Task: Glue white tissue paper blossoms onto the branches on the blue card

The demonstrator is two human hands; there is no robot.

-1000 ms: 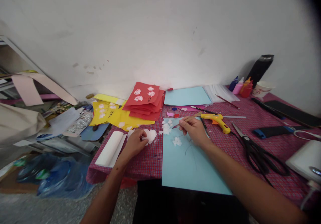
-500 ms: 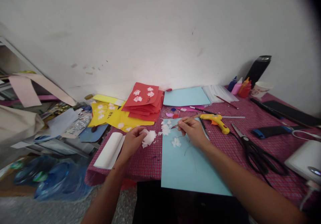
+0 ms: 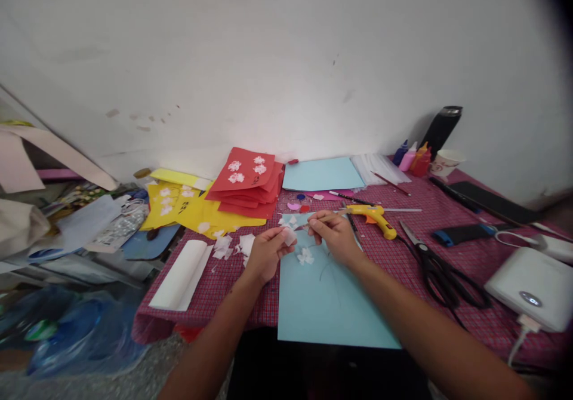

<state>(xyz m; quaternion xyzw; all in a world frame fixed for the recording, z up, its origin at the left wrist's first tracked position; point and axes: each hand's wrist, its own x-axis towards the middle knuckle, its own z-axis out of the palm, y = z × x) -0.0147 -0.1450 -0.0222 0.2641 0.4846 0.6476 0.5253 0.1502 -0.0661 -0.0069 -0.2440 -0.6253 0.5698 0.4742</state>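
My left hand (image 3: 267,252) pinches a small piece of white paper (image 3: 289,236) between thumb and fingers, over the left edge of a light blue sheet (image 3: 331,316). Close by on the right, my right hand (image 3: 333,233) grips a thin pointed tool (image 3: 302,227), its tip near the paper piece; its exact kind is unclear. Below the hands, a white paper flower (image 3: 305,256) lies on the blue sheet, near thin drawn curved lines. More white scraps (image 3: 286,220) lie at the sheet's top, partly hidden by the hands. Loose torn pieces (image 3: 222,246) rest left of my left hand.
A yellow glue gun (image 3: 373,216) and black-handled scissors (image 3: 441,271) lie to the right, with a white power bank (image 3: 532,286) beyond. Red cards (image 3: 244,176) with white flowers are stacked behind. Folded white paper (image 3: 181,274) lies left. Paint bottles (image 3: 414,158) stand at the back right.
My left hand has moved right from the scrap pile with a paper piece, coming close to my right hand. The view has shifted slightly to the right.
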